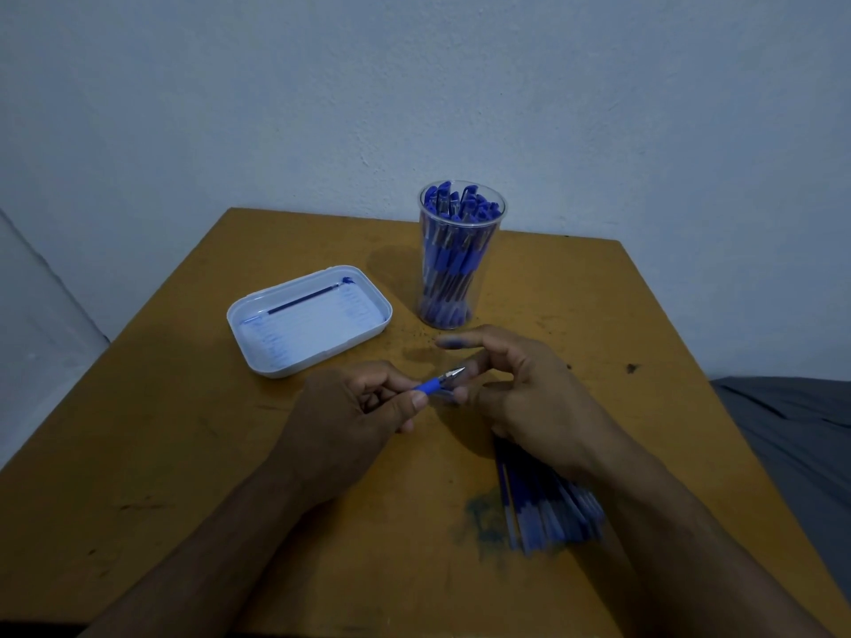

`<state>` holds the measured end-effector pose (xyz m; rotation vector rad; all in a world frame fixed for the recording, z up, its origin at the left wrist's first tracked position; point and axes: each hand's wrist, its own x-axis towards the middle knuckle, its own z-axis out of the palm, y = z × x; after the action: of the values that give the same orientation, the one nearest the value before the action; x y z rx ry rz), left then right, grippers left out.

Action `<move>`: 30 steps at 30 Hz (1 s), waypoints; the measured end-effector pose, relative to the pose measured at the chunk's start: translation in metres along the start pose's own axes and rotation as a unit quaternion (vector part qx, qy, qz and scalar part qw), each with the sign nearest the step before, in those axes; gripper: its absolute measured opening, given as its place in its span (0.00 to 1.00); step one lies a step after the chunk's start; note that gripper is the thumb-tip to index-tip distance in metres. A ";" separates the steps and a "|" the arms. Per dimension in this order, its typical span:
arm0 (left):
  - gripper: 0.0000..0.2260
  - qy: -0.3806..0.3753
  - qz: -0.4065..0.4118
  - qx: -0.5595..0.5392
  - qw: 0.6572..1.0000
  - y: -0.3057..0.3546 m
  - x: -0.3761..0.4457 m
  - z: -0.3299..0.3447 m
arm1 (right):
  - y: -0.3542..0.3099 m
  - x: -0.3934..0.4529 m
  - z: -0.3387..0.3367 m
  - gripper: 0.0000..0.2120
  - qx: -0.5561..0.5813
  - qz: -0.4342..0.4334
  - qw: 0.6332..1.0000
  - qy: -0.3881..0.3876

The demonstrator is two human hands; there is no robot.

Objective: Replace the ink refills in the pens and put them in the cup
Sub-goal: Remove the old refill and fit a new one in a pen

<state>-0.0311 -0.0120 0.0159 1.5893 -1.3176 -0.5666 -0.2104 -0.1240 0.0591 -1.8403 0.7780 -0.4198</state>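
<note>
Cup, far centre of table, already packed with pens: most work looks done. Your left hand pinches pen by grip, tip toward right hand, whose fingertips close at tip. Tray, left, holds one refill. Pile under right wrist remains.

Counter: matt ochre top, looks like painted wood, scuffed, w/ dark specks and a blue ink smear. Cup: clear glossy plastic. Tray: white plastic, smooth, slight sheen. Pen: blue rubbery-looking sleeve, shiny metal-look tip, clear plastic barrel. Wall: matt, faintly rough plaster. Grey cloth at right, creased.
</note>
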 end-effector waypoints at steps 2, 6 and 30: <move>0.04 -0.002 0.002 0.001 1.000 0.000 0.000 0.001 | 0.000 0.001 0.003 0.05 -0.035 -0.004 0.999 0.036; 0.05 -0.001 0.000 -0.002 1.000 0.001 0.000 0.000 | 0.005 0.003 0.005 0.10 -0.040 -0.011 0.997 0.067; 0.03 0.043 -0.031 -0.051 0.997 0.006 0.001 0.000 | 0.002 0.004 -0.001 0.03 -0.010 -0.047 0.983 0.175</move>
<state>-0.0341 -0.0130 0.0217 1.5583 -1.1609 -0.5890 -0.2087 -0.1278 0.0572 -1.8496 0.9353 -0.8142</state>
